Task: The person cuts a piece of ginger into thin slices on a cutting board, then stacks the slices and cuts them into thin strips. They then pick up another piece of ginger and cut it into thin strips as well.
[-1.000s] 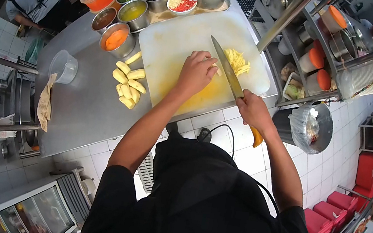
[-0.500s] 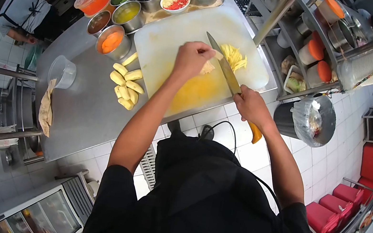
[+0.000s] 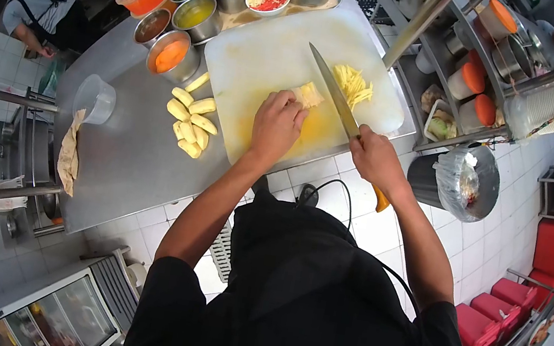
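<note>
Now | left hand (image 3: 276, 124) fingers (image 3: 292, 107) curled, pinning slices (image 3: 308, 95) (at the fingertips) | right hand (image 3: 374, 157) fingers clasp knife (image 3: 332, 88)

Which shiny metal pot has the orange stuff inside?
The metal pot at the near end of the row, right beside the pile of peeled yellow pieces. The others hold brown, yellow, green or dark fillings.

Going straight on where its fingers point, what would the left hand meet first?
Likely the pale yellow stack of sliced vegetable just ahead of the left hand; the long steel knife lies right beyond it.
</note>
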Available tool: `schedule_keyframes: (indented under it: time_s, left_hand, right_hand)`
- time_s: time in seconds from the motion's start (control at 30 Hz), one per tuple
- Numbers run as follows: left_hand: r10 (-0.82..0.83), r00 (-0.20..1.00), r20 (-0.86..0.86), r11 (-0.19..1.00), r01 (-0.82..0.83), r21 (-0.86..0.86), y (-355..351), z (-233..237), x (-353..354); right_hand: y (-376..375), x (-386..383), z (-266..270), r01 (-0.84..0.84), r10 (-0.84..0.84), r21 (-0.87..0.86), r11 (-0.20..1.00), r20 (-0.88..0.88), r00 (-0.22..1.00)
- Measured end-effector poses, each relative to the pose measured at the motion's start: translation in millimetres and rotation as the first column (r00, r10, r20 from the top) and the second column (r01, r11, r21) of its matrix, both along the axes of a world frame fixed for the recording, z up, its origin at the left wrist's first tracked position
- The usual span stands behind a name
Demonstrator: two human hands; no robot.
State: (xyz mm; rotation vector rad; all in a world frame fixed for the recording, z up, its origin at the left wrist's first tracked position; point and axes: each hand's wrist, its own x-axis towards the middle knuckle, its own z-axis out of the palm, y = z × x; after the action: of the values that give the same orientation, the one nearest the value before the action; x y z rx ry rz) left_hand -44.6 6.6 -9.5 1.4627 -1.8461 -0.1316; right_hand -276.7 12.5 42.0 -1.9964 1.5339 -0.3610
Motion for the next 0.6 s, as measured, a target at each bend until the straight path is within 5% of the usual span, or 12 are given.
schedule_keyframes:
  time_s: [0.6]
  left_hand:
    - [-0.198, 0.977, 0.081, 0.98, 0.195, 0.042, -26, -15, 12]
  right_hand:
    - [-26, 49, 16, -0.097, 0.1, 0.023, 0.995, -0.217, 0.971]
